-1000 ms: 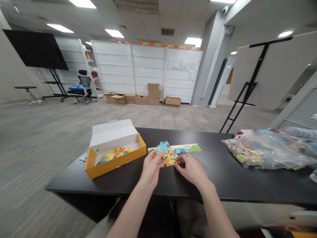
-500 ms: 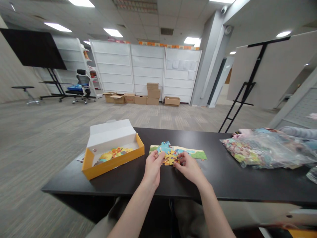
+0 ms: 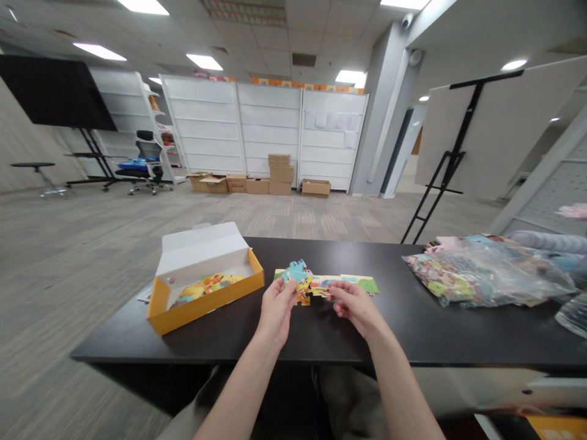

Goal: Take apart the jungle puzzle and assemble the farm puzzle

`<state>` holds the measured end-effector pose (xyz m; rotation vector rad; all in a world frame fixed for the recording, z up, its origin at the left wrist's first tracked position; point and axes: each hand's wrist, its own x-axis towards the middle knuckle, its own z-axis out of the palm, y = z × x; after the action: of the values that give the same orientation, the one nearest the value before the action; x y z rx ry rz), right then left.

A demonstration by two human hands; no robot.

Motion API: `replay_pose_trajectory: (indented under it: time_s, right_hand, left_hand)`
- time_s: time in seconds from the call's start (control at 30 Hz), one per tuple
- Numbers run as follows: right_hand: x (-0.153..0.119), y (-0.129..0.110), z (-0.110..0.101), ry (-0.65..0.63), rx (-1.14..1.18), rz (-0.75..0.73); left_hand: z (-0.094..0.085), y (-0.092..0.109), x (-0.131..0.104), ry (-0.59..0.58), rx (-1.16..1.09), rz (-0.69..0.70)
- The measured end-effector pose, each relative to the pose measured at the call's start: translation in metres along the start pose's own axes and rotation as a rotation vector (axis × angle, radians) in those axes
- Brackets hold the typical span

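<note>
puzzle strip (image 3: 323,282) just past both grips, long axis running crosswise

the left hand (image 3: 276,308) pinches a blue-and-yellow puzzle cluster (image 3: 297,274) between thumb and fingers, hiding part of the strip's left half; orange pieces (image 3: 303,300) show just below that grip, joined to it or not i cannot tell. the right hand (image 3: 356,305), nearer the strip's green right end, comes in from the right, thumb and forefinger close together, other fingers curled; whether they pinch a piece, i cannot tell. the yellow box (image 3: 206,303) lies left of the left grip.
</note>
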<state>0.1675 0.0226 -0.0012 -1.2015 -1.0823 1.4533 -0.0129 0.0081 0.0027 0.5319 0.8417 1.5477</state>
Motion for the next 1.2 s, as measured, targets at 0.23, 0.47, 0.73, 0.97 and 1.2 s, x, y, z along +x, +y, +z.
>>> replay_pose_trajectory:
  time_s: [0.23,0.47,0.73,0.97,1.2]
  right_hand:
    - [-0.001,0.013,-0.008,0.062,-0.447,-0.279]
    - [-0.009,0.004,-0.013,0.091,-0.382,-0.375]
    - [-0.008,0.001,0.002,0.167,-0.149,-0.410]
    - [-0.010,0.010,0.031,0.120,-0.557,-0.557]
    - [-0.014,0.011,0.035,0.176,-0.965,-0.537]
  left_hand:
    - [0.000,0.002,-0.001,0.020,0.007,0.000]
    - [-0.004,0.001,0.002,0.020,0.025,-0.061]
    - [-0.002,0.007,-0.010,-0.176,0.268,0.000]
    - [-0.009,0.018,-0.016,-0.213,0.256,-0.044]
    - [-0.031,0.040,-0.003,-0.015,0.194,0.097]
